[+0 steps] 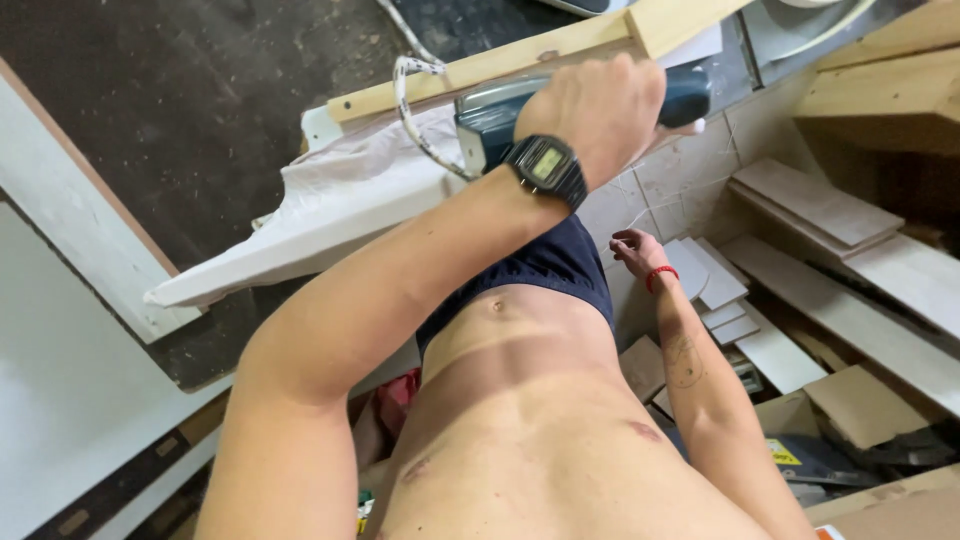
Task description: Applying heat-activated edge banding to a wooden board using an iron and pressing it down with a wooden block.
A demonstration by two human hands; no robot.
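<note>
A long white painted board, flat and smooth with a crumpled pale cloth draped over it, ran from nine o'clock toward one o'clock. On it, at twelve o'clock, sat the dark teal plastic power tool with its white braided cord. The left hand, black digital watch on the wrist, wrapped tight around the tool's handle. The right hand hung at three o'clock, fingers loosely curled, holding nothing, above pale wooden offcuts.

A white board serves as the surface, with a pale cloth and a dark blue power tool on it. Offcut boards lie on the tiled floor.
</note>
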